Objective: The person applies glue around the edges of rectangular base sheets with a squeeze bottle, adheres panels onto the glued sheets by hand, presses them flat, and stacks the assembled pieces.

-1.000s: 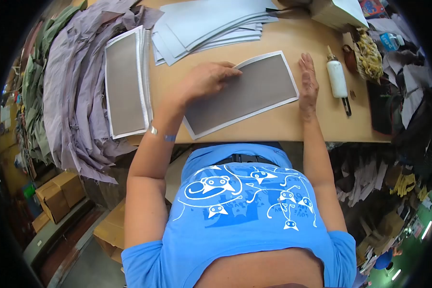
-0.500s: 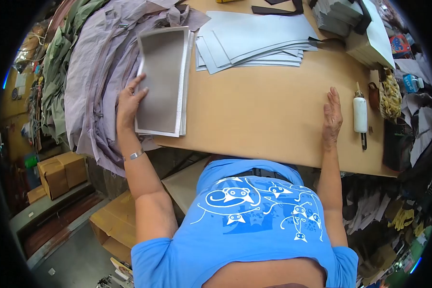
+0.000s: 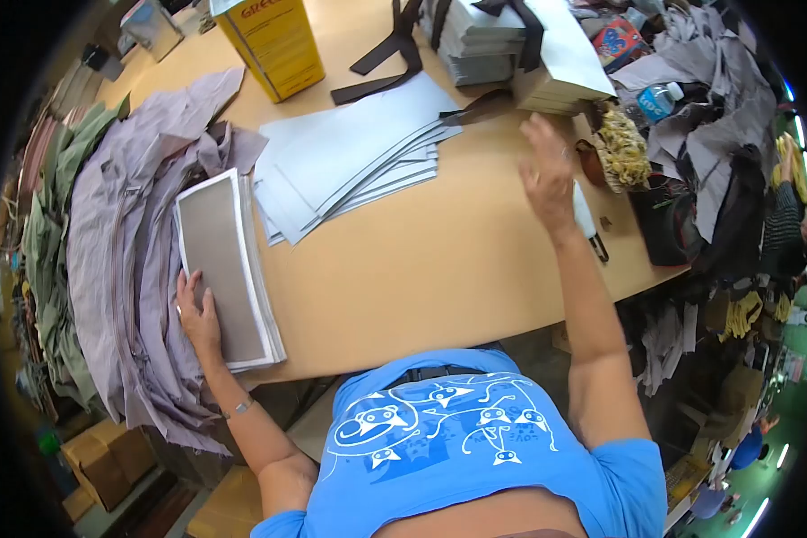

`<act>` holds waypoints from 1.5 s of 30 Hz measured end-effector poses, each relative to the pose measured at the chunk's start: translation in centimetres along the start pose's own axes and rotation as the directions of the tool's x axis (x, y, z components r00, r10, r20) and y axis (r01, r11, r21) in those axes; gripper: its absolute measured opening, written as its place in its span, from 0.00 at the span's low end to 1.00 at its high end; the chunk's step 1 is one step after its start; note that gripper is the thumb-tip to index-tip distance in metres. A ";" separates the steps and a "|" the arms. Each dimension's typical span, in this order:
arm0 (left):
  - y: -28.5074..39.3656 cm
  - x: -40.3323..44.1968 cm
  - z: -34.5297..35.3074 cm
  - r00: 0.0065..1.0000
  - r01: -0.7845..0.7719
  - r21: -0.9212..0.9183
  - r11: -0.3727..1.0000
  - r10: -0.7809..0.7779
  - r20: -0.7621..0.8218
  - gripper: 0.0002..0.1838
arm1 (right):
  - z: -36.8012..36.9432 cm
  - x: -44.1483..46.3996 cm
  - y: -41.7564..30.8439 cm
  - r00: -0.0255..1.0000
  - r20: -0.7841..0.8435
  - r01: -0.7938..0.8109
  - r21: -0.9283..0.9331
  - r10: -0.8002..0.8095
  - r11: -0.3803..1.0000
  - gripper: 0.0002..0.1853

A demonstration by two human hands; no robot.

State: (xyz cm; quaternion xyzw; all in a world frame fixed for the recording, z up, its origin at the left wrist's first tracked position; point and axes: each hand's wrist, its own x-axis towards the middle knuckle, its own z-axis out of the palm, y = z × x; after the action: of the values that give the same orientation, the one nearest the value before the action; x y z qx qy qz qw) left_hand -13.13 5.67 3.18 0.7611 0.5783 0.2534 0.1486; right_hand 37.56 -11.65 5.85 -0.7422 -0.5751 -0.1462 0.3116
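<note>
A stack of grey-brown rectangular sheets with white borders (image 3: 229,260) lies at the table's left side. My left hand (image 3: 197,314) rests on its left edge, fingers apart. Over the right of the table is my right hand (image 3: 550,179), blurred a little, with fingers stretched out and nothing seen in them. Just beyond my right wrist lies a slim white bottle (image 3: 585,213), partly hidden by that hand, with a black piece (image 3: 599,249) at its near end. White sheets (image 3: 332,166) are fanned out in the middle.
Mauve cloth (image 3: 121,269) is heaped left of the stack. A yellow tin (image 3: 273,45) stands at the back. Toward the back right are white stacked blocks (image 3: 565,72), black strips (image 3: 394,67), a yellowish bundle (image 3: 621,148) and a water bottle (image 3: 656,103) among grey cloth.
My view has turned to the right, so the table appears shifted left and down. My right hand has moved forward to the white bottle. The left hand stays on the stack.
</note>
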 end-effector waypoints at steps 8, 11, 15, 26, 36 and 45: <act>0.0 -0.6 1.1 0.984 -0.075 0.060 0.995 0.084 -0.155 0.19 | -0.6 9.6 11.6 0.999 0.041 0.021 -0.527 0.001 0.849 0.16; 1.7 -1.0 0.7 0.973 -0.070 0.124 0.990 0.095 -0.209 0.17 | -0.9 10.1 12.4 1.000 0.023 0.015 -0.391 -0.007 0.920 0.12; 1.3 -0.9 0.7 0.951 -0.120 0.159 0.980 0.159 -0.267 0.13 | -2.1 10.4 11.4 0.999 -0.038 -0.037 -0.309 0.027 0.950 0.08; 16.4 -4.5 5.6 0.924 0.055 -0.714 0.698 0.235 0.301 0.30 | -0.3 4.3 -8.3 0.926 0.271 0.191 0.260 -0.262 0.947 0.05; 16.5 -3.5 9.4 0.848 0.051 -0.477 0.878 0.214 0.484 0.40 | 5.9 -5.8 -10.1 0.780 0.623 0.052 0.032 -0.061 0.998 0.27; 18.0 5.7 14.8 0.798 -0.598 0.224 0.769 0.599 0.071 0.25 | 5.2 -7.4 -8.1 0.807 0.525 0.264 0.090 -0.271 0.960 0.29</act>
State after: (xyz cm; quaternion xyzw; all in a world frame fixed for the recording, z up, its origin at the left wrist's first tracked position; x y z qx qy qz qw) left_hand 10.75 6.98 1.45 0.9169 0.3322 0.2189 -0.0324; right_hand 27.02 -12.85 0.02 -0.6630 -0.7383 0.0268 0.1209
